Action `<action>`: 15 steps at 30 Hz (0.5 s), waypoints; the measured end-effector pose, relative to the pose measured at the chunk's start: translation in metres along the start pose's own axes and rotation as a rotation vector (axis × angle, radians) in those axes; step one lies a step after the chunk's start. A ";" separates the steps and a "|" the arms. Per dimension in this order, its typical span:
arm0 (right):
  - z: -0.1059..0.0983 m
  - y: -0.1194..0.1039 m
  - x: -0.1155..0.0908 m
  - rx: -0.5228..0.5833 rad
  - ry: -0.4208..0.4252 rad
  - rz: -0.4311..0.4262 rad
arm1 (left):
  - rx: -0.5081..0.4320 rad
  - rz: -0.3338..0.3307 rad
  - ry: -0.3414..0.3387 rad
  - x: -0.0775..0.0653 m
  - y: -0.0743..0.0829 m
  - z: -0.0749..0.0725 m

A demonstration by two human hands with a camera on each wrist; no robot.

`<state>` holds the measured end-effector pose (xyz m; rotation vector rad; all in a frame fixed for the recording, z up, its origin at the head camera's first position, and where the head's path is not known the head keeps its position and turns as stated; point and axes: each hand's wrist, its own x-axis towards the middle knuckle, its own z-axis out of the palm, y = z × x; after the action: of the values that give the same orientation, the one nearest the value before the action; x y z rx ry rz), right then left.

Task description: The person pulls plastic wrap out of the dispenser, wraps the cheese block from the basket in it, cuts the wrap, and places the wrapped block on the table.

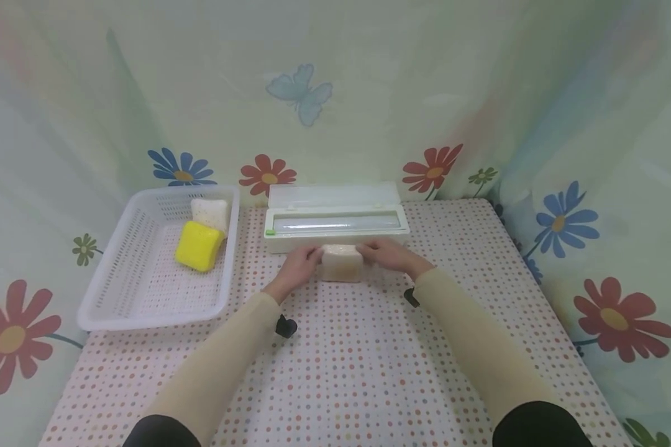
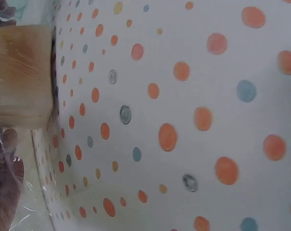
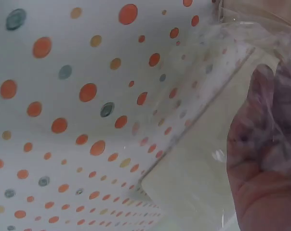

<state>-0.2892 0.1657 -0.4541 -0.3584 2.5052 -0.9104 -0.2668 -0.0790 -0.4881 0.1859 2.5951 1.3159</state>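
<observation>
A tan, sponge-like block [image 1: 341, 265] wrapped in clear cling film stands in front of the white film dispenser [image 1: 335, 239]. My left hand [image 1: 297, 266] is at the block's left end, its fingertips pinching the film there. From the right, my right hand [image 1: 394, 256] pinches the film at the block's other end. Clear film [image 3: 218, 154] spreads loosely in front of the right hand in the right wrist view. Tight creases show on the block's face [image 2: 20, 72] in the left wrist view, with film also over the left fingers [image 2: 8, 163].
At the left stands a white plastic basket [image 1: 145, 320] holding a yellow sponge [image 1: 199, 246] and a whitish sponge [image 1: 210, 213]. The dispenser's lid [image 1: 334, 195] is raised at the back. A dotted cloth [image 1: 346, 372] covers the table, with flowered curtains [image 1: 358, 124] around it.
</observation>
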 end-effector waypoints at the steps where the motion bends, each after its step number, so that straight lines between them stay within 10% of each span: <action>1: -0.001 -0.001 0.001 0.012 0.008 0.012 | -0.010 -0.006 0.007 0.002 0.001 0.000; 15: 0.013 -0.001 0.023 -0.114 0.295 0.166 | -0.086 -0.099 0.089 0.021 0.007 0.010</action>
<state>-0.3024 0.1495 -0.4695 -0.0511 2.8133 -0.8055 -0.2849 -0.0630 -0.4913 -0.0155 2.5757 1.4277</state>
